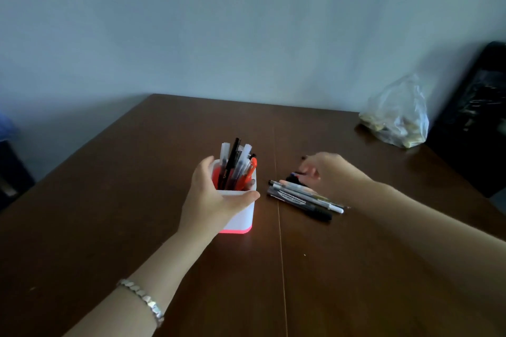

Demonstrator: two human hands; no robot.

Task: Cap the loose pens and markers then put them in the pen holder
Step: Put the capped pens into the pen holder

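Note:
A white square pen holder (241,215) with a pink base stands mid-table, holding several pens and an orange marker (250,171). My left hand (210,200) grips the holder's near left corner, thumb across its front rim. To the right lies a small pile of loose pens and markers (304,197), among them a thick black marker (319,212). My right hand (325,172) hovers over the pile's far end; its fingertips are blurred and seem to pinch a small dark pen or cap (294,176).
The brown wooden table (137,200) has a seam running front to back just right of the holder. A clear plastic bag (397,117) of small items sits at the far right edge, next to a dark chair (476,117). A pale wall lies behind.

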